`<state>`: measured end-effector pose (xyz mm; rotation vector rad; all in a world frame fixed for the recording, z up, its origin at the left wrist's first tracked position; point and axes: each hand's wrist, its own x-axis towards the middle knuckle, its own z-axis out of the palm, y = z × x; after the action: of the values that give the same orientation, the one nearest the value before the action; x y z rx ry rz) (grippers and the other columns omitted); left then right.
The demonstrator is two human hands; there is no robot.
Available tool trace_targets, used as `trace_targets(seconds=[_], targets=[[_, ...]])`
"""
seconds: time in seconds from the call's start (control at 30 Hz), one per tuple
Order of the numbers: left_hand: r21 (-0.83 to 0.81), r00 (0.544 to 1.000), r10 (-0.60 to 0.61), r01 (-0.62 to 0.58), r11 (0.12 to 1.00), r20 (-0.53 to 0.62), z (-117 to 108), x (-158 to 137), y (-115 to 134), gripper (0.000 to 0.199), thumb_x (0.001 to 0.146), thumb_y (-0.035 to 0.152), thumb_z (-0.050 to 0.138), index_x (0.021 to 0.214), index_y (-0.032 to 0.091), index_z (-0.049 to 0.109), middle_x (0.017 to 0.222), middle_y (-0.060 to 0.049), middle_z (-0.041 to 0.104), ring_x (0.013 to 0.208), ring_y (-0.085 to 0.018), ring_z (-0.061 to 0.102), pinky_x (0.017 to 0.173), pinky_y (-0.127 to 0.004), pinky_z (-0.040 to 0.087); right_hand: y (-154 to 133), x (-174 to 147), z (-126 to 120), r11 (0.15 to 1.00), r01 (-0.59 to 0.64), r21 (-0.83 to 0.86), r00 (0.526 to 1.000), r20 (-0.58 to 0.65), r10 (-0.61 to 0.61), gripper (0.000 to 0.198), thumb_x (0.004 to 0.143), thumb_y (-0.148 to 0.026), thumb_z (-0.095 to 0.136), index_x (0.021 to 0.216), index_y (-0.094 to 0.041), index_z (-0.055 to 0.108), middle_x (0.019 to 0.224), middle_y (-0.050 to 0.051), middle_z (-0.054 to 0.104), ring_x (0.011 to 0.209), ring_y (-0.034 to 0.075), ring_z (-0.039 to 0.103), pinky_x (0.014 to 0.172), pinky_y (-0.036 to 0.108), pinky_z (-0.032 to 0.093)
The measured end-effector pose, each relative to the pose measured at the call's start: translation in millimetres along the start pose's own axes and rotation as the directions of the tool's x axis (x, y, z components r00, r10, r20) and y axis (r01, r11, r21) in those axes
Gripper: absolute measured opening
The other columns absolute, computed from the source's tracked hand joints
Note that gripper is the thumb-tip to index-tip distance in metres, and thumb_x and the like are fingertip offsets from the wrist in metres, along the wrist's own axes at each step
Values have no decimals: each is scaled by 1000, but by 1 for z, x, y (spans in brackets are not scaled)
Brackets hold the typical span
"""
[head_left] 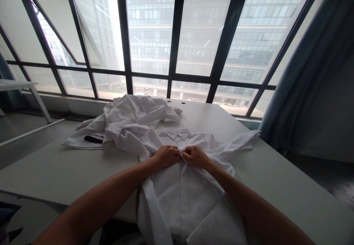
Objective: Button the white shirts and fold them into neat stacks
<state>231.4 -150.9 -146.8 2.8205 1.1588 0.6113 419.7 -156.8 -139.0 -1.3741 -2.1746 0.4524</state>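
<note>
White shirt (166,193) is spread front side up in the lower centre of the frame, laid on a white table (276,175), with its lower part cut off by the bottom edge. Its collar (178,133) is turned toward the middle of the frame, and one sleeve (240,142) is stretched out to the right of centre. Buttons can be made out along the front strip, one (185,209) being plainly seen below the hands.

The front strip is gripped at the centre by both hands, which are held close together. By the left hand (167,156), the cloth is pinched between closed fingertips from the left side; by the right hand (195,156), it is pinched likewise from the right, with the fingers curled in. Whether a button is held between them cannot be told, as that spot is covered by the fingertips.

Further white garments (135,110) are heaped left of centre, touching the shirt, and a black strip (93,139) is seen at the heap's lower left. The upper part of the frame is filled by dark-framed windows (203,35). A blue curtain (304,64) is hung at the right, and another white table (16,86) is placed at the left edge.
</note>
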Motion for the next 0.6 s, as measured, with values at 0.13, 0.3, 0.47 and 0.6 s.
trace_targets(seconds=[0.13,0.3,0.47,0.6], targets=[[11,999,-32,32,999,26,-2,1,1,17,87,25,60,87,20,76,87,-4,72,77,-16,66,66,-22,44,5,0,-2,998,-30,64,999,20,28,20,74,-22,55,57,-14,63,52,-2,55,52,11,45,51,22,31],[10,1000,-25,24,1000,17,-1,-1,1,19,90,28,58,94,21,75,88,-4,71,79,-17,66,67,-23,45,7,0,-1,997,-51,61,999,-3,51,24,78,-30,55,63,-14,65,57,1,60,55,12,50,53,23,33],[-1,1000,-11,11,1000,4,0,-2,1,20,91,28,56,95,20,75,87,-4,70,78,-17,66,67,-23,46,2,1,2,996,-41,83,999,-20,43,28,80,-37,58,68,-15,67,64,4,67,59,14,56,54,23,36],[-33,1000,-20,19,999,-24,-1,-1,3,20,91,26,56,96,22,76,88,-3,70,78,-16,66,68,-22,45,2,2,2,994,-47,97,999,-15,49,21,78,-29,56,65,-15,64,61,2,64,58,13,54,53,22,35]])
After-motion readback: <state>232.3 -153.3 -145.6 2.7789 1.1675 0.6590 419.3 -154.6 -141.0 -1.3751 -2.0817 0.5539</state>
